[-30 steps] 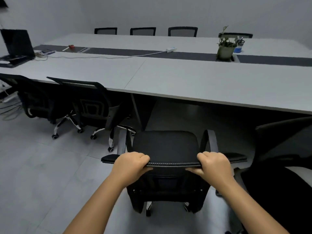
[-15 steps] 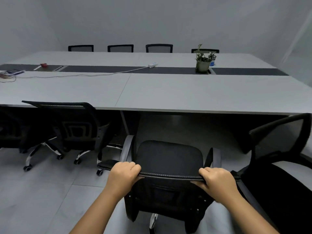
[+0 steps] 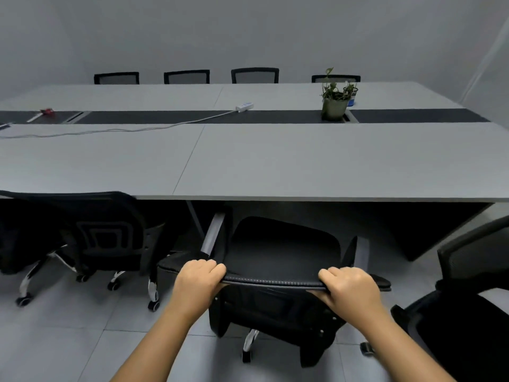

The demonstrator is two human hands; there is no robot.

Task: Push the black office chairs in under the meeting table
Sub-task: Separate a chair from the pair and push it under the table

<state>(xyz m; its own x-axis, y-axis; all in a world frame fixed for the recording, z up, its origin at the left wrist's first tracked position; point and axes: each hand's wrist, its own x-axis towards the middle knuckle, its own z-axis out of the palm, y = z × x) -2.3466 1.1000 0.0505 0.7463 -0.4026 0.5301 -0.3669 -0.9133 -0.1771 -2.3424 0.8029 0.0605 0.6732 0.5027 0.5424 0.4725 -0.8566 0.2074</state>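
We've got both hands, left (image 3: pixel 199 279) and right (image 3: pixel 348 288), gripping the middle chair (image 3: pixel 278 260) backrest, seat front just reaching the counter (image 3: pixel 303 161), right chair (image 3: pixel 468 299) untouched.

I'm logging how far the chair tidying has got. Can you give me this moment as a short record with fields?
held chair: black office chair, seat front just short of the table edge, not yet under
left hand: left hand grips the top of the backrest
right hand: right hand grips the top of the backrest
table: grey meeting table
neighbour chair: chair on the left, backrest at the table edge
waiting chair: chair on the right, away from the table
on table: potted plant, power strip
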